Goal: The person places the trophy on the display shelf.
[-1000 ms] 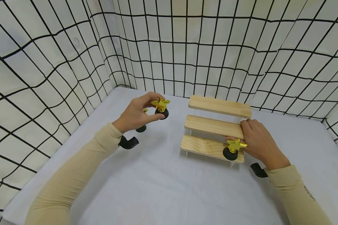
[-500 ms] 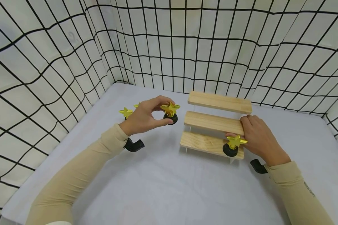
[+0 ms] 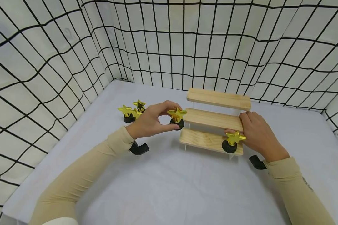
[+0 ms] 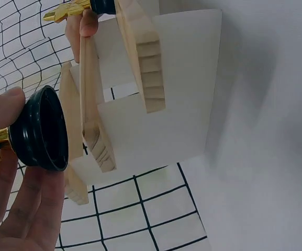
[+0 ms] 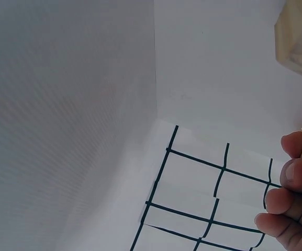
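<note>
My left hand (image 3: pixel 154 121) holds a small gold star trophy (image 3: pixel 176 117) by its black base, just left of a three-tier wooden display stand (image 3: pixel 205 117). In the left wrist view the round base (image 4: pixel 38 130) of that trophy sits between thumb and fingers, its hollow underside facing the stand. My right hand (image 3: pixel 257 136) grips the right end of the middle shelf; its fingertips (image 5: pixel 292 172) show at the wood in the right wrist view. A second star trophy (image 3: pixel 231 143) stands at the right end of the lowest shelf.
Three more star trophies (image 3: pixel 127 112) stand close together on the white-covered table (image 3: pixel 171 187), behind the left wrist. Black grid netting (image 3: pixel 157 47) over white walls encloses the back and sides. Black curved pieces (image 3: pixel 139 148) stick out below both wrists.
My left hand has carried its trophy to the right, up to the stand's left side, uncovering the trophies behind it. The right hand keeps its grip on the shelf. The head view has tilted slightly.
</note>
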{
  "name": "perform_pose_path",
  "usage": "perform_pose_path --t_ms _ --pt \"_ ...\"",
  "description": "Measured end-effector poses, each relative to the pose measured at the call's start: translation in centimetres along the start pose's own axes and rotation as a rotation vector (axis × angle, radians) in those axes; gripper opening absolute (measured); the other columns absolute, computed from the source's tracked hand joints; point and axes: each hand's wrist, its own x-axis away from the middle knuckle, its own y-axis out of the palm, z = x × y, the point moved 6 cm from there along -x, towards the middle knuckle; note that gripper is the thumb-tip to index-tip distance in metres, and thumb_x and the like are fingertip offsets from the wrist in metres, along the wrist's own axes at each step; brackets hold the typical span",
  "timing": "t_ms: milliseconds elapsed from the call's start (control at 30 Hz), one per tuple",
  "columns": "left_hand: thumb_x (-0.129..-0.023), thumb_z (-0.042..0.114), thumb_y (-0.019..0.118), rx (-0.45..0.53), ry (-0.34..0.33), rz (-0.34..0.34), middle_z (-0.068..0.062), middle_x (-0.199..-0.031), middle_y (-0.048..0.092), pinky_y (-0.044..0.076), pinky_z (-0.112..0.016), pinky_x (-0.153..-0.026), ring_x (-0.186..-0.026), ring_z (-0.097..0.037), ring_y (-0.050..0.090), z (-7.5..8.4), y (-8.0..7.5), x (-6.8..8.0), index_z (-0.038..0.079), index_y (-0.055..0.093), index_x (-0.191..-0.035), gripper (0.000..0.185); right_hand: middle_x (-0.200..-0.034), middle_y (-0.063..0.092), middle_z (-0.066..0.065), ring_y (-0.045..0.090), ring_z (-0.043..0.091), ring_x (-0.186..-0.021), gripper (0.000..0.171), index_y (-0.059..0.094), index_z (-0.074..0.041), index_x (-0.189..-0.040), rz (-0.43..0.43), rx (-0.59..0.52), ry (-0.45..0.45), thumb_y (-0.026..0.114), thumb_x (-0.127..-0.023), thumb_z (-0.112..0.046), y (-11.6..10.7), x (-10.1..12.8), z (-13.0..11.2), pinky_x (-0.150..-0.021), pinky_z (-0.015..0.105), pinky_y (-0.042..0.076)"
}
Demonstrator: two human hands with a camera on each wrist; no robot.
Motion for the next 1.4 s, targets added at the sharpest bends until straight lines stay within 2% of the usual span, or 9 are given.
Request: perform_pose_path --t_ms 333,600,867,1067,1233,1400 --pt "-0.086 0.013 0.085 0.018 0.015 -0.037 -0.006 -0.128 0.065 0.061 -0.027 -0.101 -0.108 -0.014 0.068 -0.3 2.2 -0.2 0.008 0.058 -0.131 0.053 -0.071 0.046 0.009 0.042 0.024 -0.067 0.097 0.054 0.004 -0.095 -0.012 0.022 0.013 0.019 -0.090 -0.087 0.1 -0.2 0.3 -0.060 0.034 0.035" --pt "-0.085 0.014 0.086 0.028 0.022 -0.051 -0.007 -0.125 0.066 0.061 -0.024 -0.100 -0.108 -0.015 0.069 -0.6 3.9 -0.2 0.007 0.058 -0.132 0.055 -0.071 0.045 0.009 0.040 0.023 -0.067 0.097 0.053 0.003 -0.094 -0.010 0.028 0.016 0.018 -0.089 -0.087 0.1 -0.2 0.5 -0.060 0.033 0.034" --pt "-0.085 0.012 0.086 0.043 -0.002 -0.041 -0.010 -0.127 0.067 0.059 -0.024 -0.103 -0.116 -0.021 0.068 -1.1 5.1 -0.3 0.006 0.059 -0.133 0.055 -0.070 0.046 0.008 0.041 0.023 -0.065 0.096 0.054 0.003 -0.094 -0.021 0.025 0.021 0.021 -0.090 -0.087 0.0 -0.2 0.6 -0.060 0.033 0.035" --pt "-0.086 0.011 0.085 0.076 -0.027 -0.025 -0.010 -0.129 0.067 0.060 -0.026 -0.103 -0.115 -0.022 0.069 -1.4 6.0 -0.1 0.006 0.058 -0.135 0.057 -0.070 0.049 0.010 0.048 0.028 -0.065 0.095 0.055 0.004 -0.092 0.011 0.029 -0.011 0.022 -0.092 -0.085 0.0 -0.2 0.5 -0.058 0.039 0.042" --pt "-0.086 0.011 0.084 0.090 -0.049 -0.031 -0.011 -0.131 0.066 0.062 -0.029 -0.101 -0.114 -0.022 0.069 -1.6 6.7 0.1 0.007 0.056 -0.137 0.058 -0.071 0.047 0.008 0.044 0.025 -0.067 0.096 0.055 0.003 -0.095 -0.009 0.024 0.026 0.020 -0.090 -0.087 0.1 0.0 0.3 -0.060 0.035 0.038" --pt "-0.086 0.010 0.085 0.100 -0.065 -0.025 -0.012 -0.133 0.066 0.061 -0.025 -0.101 -0.113 -0.023 0.071 -1.6 7.2 0.1 0.006 0.055 -0.138 0.060 -0.071 0.045 0.008 0.042 0.023 -0.067 0.096 0.055 0.003 -0.095 0.001 0.021 0.029 0.019 -0.090 -0.087 0.1 0.0 0.2 -0.060 0.033 0.034"
